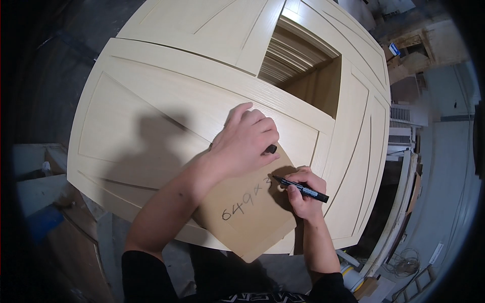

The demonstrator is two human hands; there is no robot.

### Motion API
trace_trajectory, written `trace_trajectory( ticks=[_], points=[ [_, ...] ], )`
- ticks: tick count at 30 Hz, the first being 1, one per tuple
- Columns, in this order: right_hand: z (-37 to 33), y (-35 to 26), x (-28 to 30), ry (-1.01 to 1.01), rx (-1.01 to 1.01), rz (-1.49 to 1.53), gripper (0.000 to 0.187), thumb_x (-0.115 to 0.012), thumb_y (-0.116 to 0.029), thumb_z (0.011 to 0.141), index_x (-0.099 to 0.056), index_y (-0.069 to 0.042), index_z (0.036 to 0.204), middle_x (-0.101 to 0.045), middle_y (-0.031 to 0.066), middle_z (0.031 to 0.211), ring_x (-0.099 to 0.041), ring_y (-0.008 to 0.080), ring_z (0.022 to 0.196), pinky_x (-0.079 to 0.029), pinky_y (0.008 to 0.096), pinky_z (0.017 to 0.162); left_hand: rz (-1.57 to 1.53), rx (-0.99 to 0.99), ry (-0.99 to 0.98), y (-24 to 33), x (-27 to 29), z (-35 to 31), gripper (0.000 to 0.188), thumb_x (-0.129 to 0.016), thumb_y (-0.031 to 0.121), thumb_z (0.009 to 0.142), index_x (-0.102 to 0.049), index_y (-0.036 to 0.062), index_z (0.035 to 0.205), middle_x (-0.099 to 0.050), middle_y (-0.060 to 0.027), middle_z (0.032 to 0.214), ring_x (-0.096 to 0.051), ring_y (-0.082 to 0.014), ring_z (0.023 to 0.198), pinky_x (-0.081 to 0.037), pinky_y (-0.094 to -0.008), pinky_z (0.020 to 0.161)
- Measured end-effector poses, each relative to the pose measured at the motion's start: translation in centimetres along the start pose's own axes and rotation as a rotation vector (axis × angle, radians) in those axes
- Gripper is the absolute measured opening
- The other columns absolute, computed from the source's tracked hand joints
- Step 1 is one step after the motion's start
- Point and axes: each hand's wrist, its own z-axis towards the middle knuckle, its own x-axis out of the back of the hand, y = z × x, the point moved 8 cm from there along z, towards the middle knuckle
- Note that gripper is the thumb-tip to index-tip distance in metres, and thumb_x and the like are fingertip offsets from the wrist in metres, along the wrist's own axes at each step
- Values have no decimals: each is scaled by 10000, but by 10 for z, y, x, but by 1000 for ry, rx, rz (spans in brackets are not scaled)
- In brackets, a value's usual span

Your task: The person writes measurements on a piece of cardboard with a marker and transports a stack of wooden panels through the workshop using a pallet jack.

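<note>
A piece of brown cardboard lies tilted on a pale cream panelled door. Dark handwritten figures run across its surface. My right hand grips a black marker in a writing hold, its tip touching or just over the cardboard at the end of the handwriting. My left hand rests over the cardboard's far edge with its fingers curled. A black marker cap sticks out between those fingers, and the hand hides the rest of it.
Several cream doors lie stacked, with a rectangular opening showing more layers below. On the right stand pale slatted panels near a light wall, with a coil of wire on the floor. Something blue sits at the left.
</note>
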Motion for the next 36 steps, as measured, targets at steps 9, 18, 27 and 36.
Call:
trace_trajectory(
  ticks=[9, 18, 27, 36],
  points=[
    [-4, -7, 0, 100, 130, -191, 118, -685, -101, 777, -636, 0, 811, -674, 122, 736, -579, 206, 620, -473, 295, 600, 25, -32, 20, 6, 1, 1, 287, -740, 303, 798, -574, 95, 906, -556, -28, 1006, -507, -233, 1086, -243, -487, 1144],
    [0, -13, 0, 90, 158, -214, 100, -702, -61, 737, -662, -79, 826, -707, 40, 800, -592, 193, 642, -483, 301, 631, 5, -40, 22, 6, 0, 1, 275, -745, 302, 796, -581, 106, 898, -555, -23, 1006, -509, -225, 1079, -244, -492, 1142],
    [-2, -13, 2, 52, 181, -149, 103, -693, -24, 732, -651, -55, 822, -690, 64, 771, -604, 203, 655, -488, 308, 614, 33, -41, 3, 7, 0, 2, 285, -745, 308, 798, -582, 105, 913, -556, -19, 1011, -510, -219, 1075, -249, -493, 1139],
    [-10, 1, 24, 240, 78, 132, 161, -666, -140, 859, -625, 10, 901, -623, 64, 691, -540, 140, 577, -438, 261, 567, 42, -40, -8, 6, 0, 2, 287, -743, 304, 799, -583, 99, 921, -558, -22, 1020, -507, -224, 1086, -251, -497, 1139]
  ],
)
